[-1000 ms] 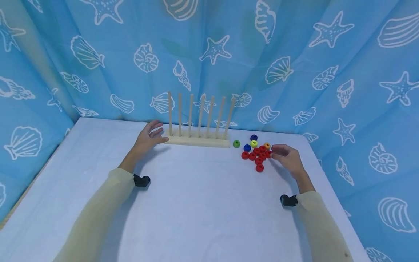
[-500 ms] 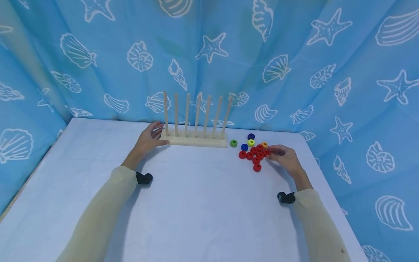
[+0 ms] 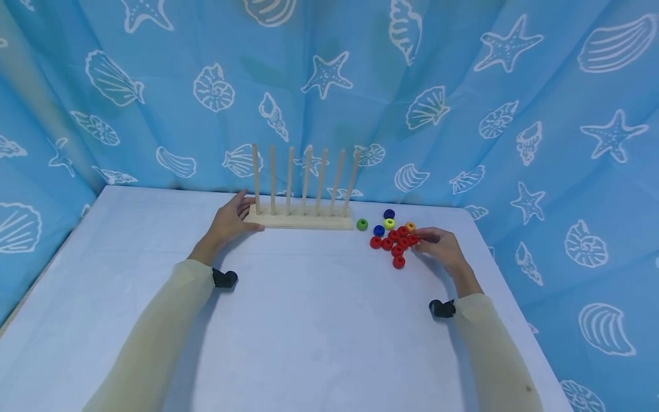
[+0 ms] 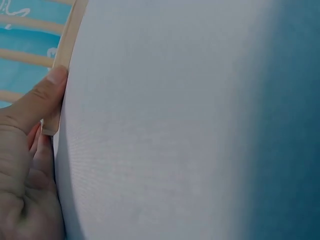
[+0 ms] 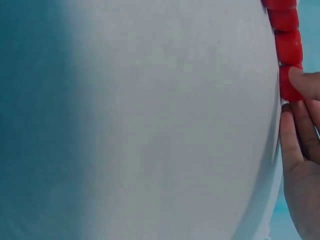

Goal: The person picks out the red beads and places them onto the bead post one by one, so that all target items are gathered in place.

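Note:
A pale wooden rack (image 3: pixel 304 222) with several upright pegs stands at the back of the table. My left hand (image 3: pixel 229 222) grips its left end, thumb along the front of the base and fingers behind; the thumb (image 4: pixel 57 77) lies on the wood in the left wrist view. To the right of the rack lies a cluster of round beads with holes, mostly red. At its right side my right hand (image 3: pixel 441 247) pinches a red bead (image 3: pixel 412 240). In the right wrist view, the thumb presses this bead (image 5: pixel 289 85) at the end of a row of red ones.
Near the red beads lie a green bead (image 3: pixel 362 224), a yellow bead (image 3: pixel 389 224), an orange bead (image 3: pixel 410 227) and two blue beads, one dark (image 3: pixel 389 214). A blue shell-patterned curtain (image 3: pixel 329 114) hangs behind the white table (image 3: pixel 319 320).
My left hand has moved further onto the rack's end, thumb now over its front. My right hand has closed in on the outermost red bead. The head view has shifted slightly.

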The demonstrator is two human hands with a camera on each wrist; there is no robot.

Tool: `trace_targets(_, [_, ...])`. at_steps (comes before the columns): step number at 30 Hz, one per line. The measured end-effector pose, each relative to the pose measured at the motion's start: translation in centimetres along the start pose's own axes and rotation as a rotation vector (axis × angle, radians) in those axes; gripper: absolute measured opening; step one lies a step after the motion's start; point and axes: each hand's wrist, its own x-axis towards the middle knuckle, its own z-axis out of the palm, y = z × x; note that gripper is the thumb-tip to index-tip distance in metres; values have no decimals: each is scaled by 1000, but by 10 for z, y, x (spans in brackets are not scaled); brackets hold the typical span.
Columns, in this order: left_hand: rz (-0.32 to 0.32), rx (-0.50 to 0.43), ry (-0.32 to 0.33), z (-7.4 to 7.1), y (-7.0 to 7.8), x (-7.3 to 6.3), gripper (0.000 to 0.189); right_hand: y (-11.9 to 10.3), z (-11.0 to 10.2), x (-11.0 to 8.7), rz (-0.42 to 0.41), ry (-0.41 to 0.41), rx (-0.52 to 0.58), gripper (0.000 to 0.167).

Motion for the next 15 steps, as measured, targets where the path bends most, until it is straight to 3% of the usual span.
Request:
trace_targets(9, [-16, 146, -76, -8, 3, -4, 118, -2, 6, 1, 10, 26, -2, 42])
trace_targets(15, [-3, 172, -124, -15, 8, -7, 119, -2, 3, -2, 5, 34, -30, 41])
